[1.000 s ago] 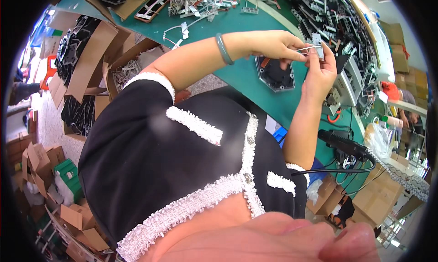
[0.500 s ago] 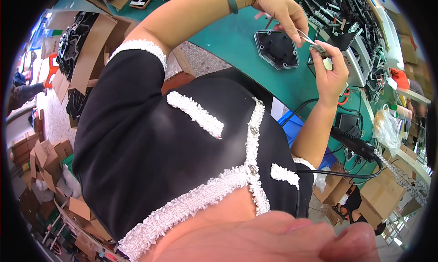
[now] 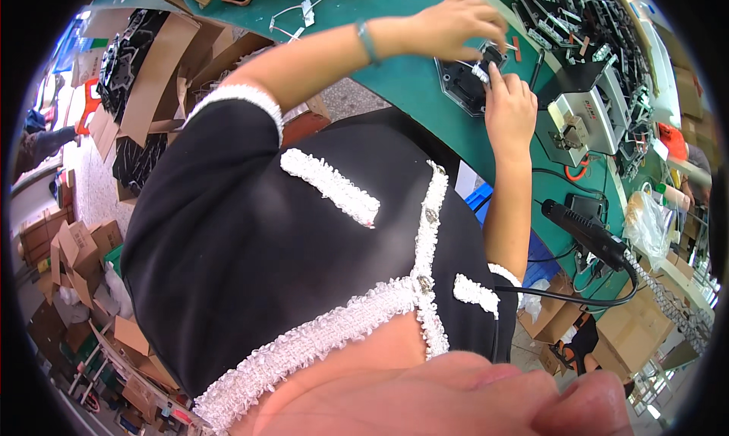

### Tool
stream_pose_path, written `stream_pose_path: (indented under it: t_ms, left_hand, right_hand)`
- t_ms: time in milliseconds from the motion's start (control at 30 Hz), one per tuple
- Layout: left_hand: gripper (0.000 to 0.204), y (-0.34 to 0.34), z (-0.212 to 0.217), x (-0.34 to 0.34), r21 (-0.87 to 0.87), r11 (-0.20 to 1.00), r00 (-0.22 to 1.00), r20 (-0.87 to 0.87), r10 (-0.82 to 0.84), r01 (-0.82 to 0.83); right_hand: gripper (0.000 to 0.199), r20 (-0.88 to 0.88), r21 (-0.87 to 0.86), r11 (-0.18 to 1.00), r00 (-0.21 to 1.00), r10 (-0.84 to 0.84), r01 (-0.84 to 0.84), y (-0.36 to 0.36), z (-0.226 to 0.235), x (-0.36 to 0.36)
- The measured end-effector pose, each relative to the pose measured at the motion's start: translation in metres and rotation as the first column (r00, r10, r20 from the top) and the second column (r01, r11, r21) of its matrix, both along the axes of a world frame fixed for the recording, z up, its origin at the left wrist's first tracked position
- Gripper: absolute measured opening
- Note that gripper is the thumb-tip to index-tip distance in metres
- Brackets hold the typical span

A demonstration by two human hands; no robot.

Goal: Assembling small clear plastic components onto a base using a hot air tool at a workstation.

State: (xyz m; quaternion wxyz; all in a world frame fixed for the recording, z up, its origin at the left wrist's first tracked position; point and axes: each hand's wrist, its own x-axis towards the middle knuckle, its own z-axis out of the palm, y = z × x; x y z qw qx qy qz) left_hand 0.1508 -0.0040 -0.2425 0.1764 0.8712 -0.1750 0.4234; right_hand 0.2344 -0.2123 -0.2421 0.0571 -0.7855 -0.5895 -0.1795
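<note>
On the green table mat (image 3: 395,83) lies a black, many-sided plastic housing (image 3: 460,86) with a clear rim. Over its far side my left hand (image 3: 456,27) reaches in, smeared by motion, its fingers spread and nothing visible in them. From the near right my right hand (image 3: 510,111) comes down on the housing, fingers curled and index fingertip beside a small pale part (image 3: 480,72) inside it. Whatever lies under the right fingers is hidden. A silver box-shaped device (image 3: 581,117) stands just right of that hand.
A black corded electric screwdriver (image 3: 583,232) lies at the right, its cable crossing near my right arm. Loose metal and black parts (image 3: 562,22) are heaped along the far right. Thin white wires (image 3: 304,12) lie at the far left, and an open cardboard box (image 3: 163,79) stands left.
Both hands have moved from right of the housing to over it. The small board with white wires that they held up is no longer raised. My right hand has shifted left and uncovered the silver device.
</note>
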Motion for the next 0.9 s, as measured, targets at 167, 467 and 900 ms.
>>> stream_pose_path:
  t_ms: [167,467,900]
  left_hand:
    - [0.033,-0.024,-0.046,-0.042,-0.384,0.916,0.903,-0.345,-0.256,0.114]
    - [0.042,-0.022,-0.044,-0.051,-0.378,0.925,0.856,-0.487,-0.175,-0.026]
    - [0.055,-0.059,-0.053,-0.053,-0.584,0.811,0.822,-0.479,-0.309,-0.036]
  right_hand:
    - [0.035,0.023,-0.081,0.996,0.999,0.04,-0.038,-0.015,0.007,-0.011]
    - [0.036,-0.095,0.106,0.988,0.988,0.123,-0.113,-0.012,-0.005,-0.03]
    - [0.023,-0.404,0.252,0.967,0.911,0.084,0.023,-0.035,0.001,-0.044]
